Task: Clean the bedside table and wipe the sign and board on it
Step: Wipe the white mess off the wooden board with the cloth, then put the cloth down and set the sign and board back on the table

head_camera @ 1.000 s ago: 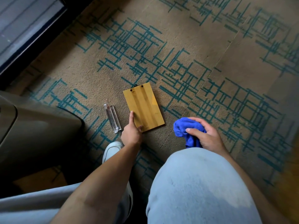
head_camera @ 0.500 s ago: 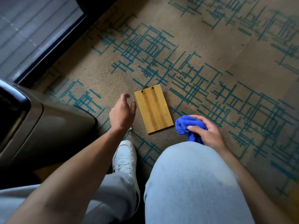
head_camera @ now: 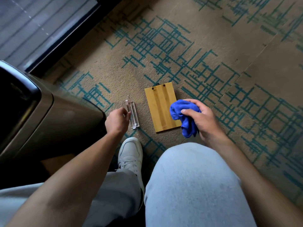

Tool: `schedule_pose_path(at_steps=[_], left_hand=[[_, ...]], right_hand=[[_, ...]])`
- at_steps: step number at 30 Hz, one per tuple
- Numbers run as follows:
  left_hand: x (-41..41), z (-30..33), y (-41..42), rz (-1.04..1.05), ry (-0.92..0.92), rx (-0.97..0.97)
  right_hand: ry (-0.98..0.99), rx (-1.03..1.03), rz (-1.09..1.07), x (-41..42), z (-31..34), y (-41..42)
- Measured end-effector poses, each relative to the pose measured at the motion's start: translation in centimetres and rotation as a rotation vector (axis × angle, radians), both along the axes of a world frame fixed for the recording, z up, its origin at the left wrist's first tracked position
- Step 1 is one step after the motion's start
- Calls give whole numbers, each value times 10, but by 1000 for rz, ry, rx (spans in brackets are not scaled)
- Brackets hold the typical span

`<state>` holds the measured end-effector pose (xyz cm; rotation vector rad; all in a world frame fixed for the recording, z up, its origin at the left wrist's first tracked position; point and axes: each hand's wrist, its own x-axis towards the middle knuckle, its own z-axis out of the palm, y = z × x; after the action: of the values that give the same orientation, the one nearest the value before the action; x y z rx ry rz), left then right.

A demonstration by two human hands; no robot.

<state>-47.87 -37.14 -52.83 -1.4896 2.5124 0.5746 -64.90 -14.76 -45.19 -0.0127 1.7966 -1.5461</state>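
A bamboo board [head_camera: 159, 104] lies flat on the carpet, its clip end pointing away from me. To its left a clear acrylic sign [head_camera: 133, 115] rests on the carpet. My left hand [head_camera: 117, 121] is beside the sign with its fingertips at the sign's left edge; whether it grips the sign is unclear. My right hand [head_camera: 202, 119] hovers over the board's right lower corner, closed around a bunched blue cloth [head_camera: 184, 116].
A rounded metallic bin or furniture piece [head_camera: 41, 115] stands at the left. A dark window frame [head_camera: 65, 36] runs along the upper left. My white shoe [head_camera: 130, 153] and both knees fill the lower view. Patterned carpet [head_camera: 229, 63] stretches to the right.
My left hand left the board, crossed over to the acrylic sign and came down beside it. My right hand lifted the blue cloth up over the board's right edge.
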Motion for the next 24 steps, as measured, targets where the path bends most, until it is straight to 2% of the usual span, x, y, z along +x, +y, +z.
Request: schedule_pose_path(at_steps=[4, 8, 13, 17, 20, 24], left_hand=[[-3, -4, 1, 106, 14, 70], [-3, -6, -6, 91, -42, 123], [-9, 38, -11, 37, -136, 212], [-9, 114, -21, -10, 7, 240], [-10, 185, -30, -36, 126, 361], [-13, 316, -31, 172, 573, 745]], right_hand=[[15, -6, 51, 1, -1, -18], [31, 11, 142, 5, 6, -37], [83, 60, 208, 5, 59, -59], [141, 52, 271, 13, 141, -75], [146, 11, 279, 22, 209, -89], [171, -32, 355, 32, 301, -108]])
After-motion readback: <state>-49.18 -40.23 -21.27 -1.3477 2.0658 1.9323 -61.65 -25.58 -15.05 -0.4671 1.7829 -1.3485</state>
